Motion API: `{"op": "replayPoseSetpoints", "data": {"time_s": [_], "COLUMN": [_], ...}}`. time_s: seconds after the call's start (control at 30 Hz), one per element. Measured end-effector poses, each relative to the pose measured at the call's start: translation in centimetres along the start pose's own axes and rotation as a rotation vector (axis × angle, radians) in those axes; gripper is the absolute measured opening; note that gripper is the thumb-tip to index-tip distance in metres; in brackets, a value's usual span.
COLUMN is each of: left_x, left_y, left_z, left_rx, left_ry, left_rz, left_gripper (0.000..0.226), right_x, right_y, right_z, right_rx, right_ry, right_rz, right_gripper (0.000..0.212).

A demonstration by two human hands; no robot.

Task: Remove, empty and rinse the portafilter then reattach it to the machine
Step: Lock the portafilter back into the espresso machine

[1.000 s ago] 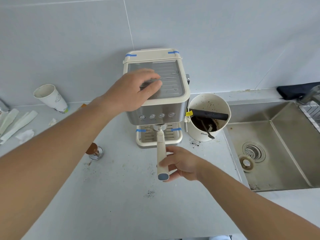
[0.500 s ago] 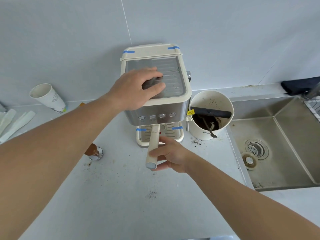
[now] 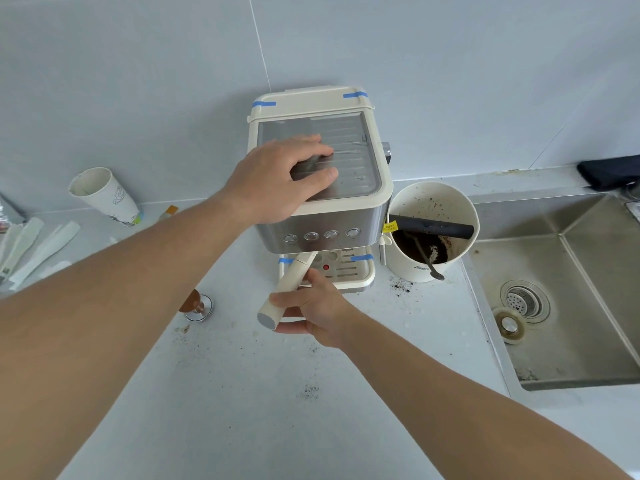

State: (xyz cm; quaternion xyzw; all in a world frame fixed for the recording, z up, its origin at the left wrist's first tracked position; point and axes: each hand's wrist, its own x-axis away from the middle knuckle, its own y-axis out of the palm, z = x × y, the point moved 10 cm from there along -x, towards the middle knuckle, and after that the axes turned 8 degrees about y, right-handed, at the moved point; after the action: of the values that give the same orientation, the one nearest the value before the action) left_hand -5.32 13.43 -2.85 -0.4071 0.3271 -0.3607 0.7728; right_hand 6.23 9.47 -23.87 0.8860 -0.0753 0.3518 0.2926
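The right hand, wrapped around the portafilter handle, has swung it leftward under the espresso machine; likely unlocking. The left hand presses flat on top.

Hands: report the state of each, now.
Left hand: open, palm pressed flat on top of the espresso machine.
Right hand: closed around the portafilter handle, whose far end sits under the machine.
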Motion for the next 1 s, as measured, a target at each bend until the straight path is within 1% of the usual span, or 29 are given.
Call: {"op": "replayPoseSetpoints", "data": {"time_s": [0.27,0.4,0.63,1.0], "left_x": [0.0,0.0,0.0,0.1], "left_y": [0.1,0.0,0.1,-0.1], "left_z": [-0.2,-0.2,-0.2,-0.5], "left_rx": [-0.004,-0.001,0.001,0.019], "left_ry": [-0.015,-0.017,-0.014,-0.021], "left_rz": [0.0,0.005,0.003,0.025], "left_gripper": [0.042,0.043,0.043,0.041], "right_x": [-0.6,-1.0,-1.6,-1.7], "right_y": [0.6,0.4,2.0,1.6], "right_z": [-0.6,-1.3,-1.0,-0.6], "right_rx": [-0.072,-0.139,-0.196,-0.168], "right_ry": [-0.036,-0.067,-0.086,-0.119], "right_rz": [0.003,0.019,0.014,0.014], "right_gripper": [0.051,0.047,0.047,0.046]}}
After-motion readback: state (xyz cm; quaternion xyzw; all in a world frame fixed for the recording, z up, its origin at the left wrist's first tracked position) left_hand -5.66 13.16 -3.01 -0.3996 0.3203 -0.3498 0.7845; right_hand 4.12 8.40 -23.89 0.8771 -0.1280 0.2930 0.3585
